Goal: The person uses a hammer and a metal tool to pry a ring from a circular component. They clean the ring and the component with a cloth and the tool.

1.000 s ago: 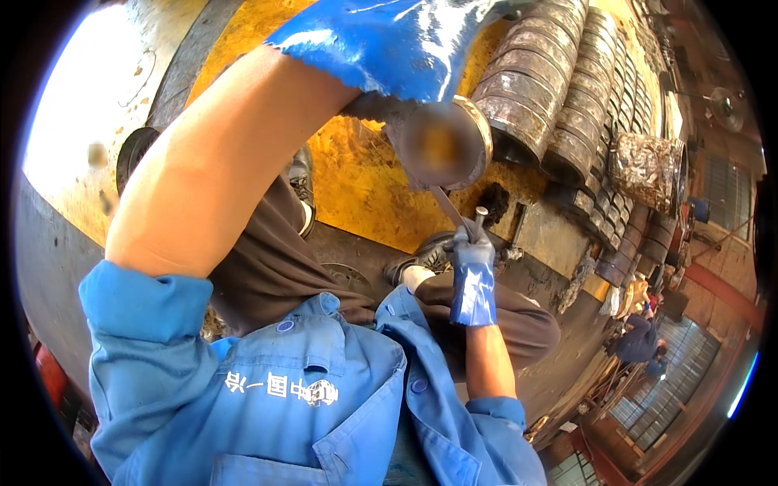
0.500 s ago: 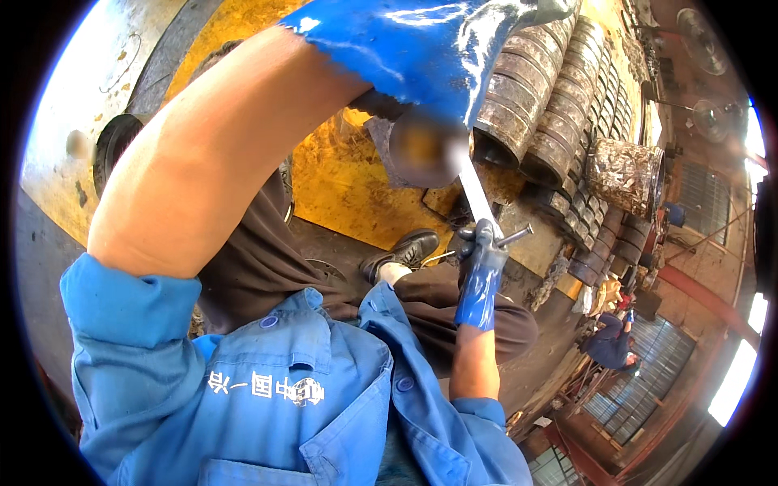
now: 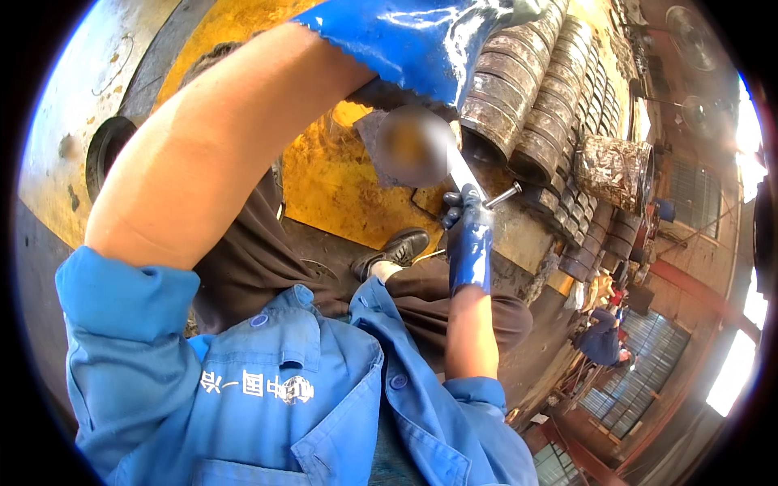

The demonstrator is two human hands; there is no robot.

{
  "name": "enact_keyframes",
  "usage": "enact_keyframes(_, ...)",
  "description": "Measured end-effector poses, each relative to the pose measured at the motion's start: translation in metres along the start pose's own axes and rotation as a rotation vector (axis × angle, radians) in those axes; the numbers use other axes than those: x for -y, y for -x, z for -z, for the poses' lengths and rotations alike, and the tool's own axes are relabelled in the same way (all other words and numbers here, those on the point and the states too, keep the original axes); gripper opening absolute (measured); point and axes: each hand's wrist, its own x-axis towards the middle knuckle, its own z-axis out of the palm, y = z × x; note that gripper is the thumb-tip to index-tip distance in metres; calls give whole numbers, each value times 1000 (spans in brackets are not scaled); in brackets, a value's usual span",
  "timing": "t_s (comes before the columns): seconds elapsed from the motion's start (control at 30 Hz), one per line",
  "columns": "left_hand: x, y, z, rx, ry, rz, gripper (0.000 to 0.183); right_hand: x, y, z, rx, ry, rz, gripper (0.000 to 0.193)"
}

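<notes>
My left hand, in a shiny blue glove, is large at the top edge. Its fingers are mostly cut off or hidden, so what it grips cannot be seen. Below this glove shows a round dark thing with a yellowish middle, too blurred to name. A pale flat strip runs from beside it down to my right hand, also in a blue glove. The fingers of this hand are closed around the strip's lower end. A short metal rod with a wider tip sticks out beside the thumb.
Rows of ribbed metal cylinders lie beyond my hands, with a separate rough-surfaced drum to the right. A yellow stained plate covers the floor by my shoe. Another person is farther off at the right.
My right hand has moved up and slightly left, along with the strip and rod. The rod tilts more steeply upward. My left glove has shifted only a little.
</notes>
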Motion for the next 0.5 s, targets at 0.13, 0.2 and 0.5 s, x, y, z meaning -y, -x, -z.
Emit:
enact_keyframes(0.13,-7,4,1,-10,-55,-44,53,2,-15,41,150,16,-26,30)
enact_keyframes(0.2,-15,6,0,-31,-103,-118,53,-4,-17,66,275,195,311,36)
enact_keyframes(0.5,-28,-9,-96,471,-450,534,33,-4,-55,104,454,1669,1096,70)
